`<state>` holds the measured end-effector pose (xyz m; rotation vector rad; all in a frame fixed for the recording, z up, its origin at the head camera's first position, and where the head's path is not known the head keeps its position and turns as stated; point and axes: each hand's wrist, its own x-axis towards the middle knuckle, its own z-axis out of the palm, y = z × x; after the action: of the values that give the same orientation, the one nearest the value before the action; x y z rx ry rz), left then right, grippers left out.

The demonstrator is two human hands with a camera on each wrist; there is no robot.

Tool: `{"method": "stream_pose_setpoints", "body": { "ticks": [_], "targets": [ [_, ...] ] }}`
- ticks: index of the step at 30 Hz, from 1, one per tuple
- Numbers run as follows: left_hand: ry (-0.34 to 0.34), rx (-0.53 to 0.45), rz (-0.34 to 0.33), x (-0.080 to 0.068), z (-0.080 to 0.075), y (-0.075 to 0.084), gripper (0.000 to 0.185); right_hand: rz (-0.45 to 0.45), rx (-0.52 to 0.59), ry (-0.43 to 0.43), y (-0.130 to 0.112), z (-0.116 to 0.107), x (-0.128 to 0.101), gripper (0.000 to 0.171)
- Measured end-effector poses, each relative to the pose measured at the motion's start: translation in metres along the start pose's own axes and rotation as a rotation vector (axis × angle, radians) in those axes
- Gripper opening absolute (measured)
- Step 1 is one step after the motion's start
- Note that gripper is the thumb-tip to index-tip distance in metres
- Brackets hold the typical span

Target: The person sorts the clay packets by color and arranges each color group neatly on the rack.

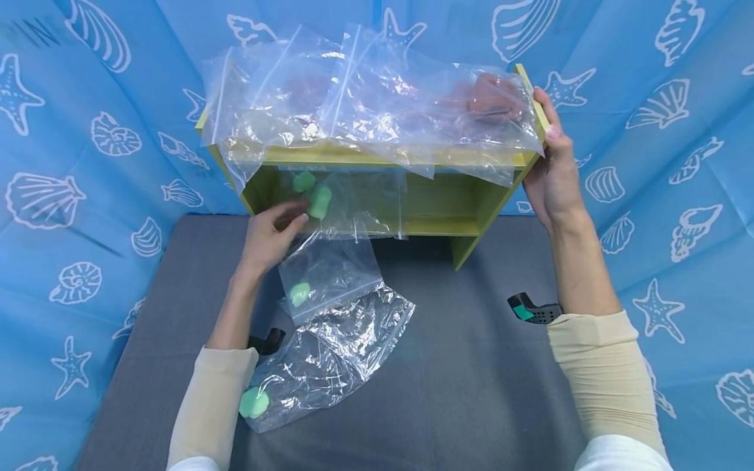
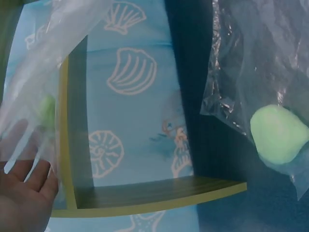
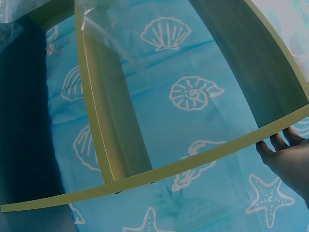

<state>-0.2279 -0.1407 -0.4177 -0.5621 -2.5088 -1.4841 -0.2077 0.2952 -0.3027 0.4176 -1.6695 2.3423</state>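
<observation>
Head view shows the left hand (image 1: 272,230) pinching a clear zip bag (image 1: 347,199) with green foam pieces (image 1: 318,199), held at the mouth of the yellow-green shelf unit (image 1: 471,216) on the grey counter (image 1: 471,392). The right hand (image 1: 550,176) clasps the shelf's right top corner, fingers wrapped over its edge. More clear bags (image 1: 365,104) lie piled on the shelf top, and 2 bags (image 1: 330,327) with green pieces lie on the counter. No readable writing or label shows on any of them.
</observation>
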Motion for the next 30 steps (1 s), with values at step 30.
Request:
{"method": "stream_pose_setpoints", "body": {
  "ticks": [30],
  "targets": [
    [0.155,0.106,0.275,-0.013,0.018,-0.008,0.042,0.004,-0.011,-0.002,0.0,0.0,-0.001,0.065]
  ]
}}
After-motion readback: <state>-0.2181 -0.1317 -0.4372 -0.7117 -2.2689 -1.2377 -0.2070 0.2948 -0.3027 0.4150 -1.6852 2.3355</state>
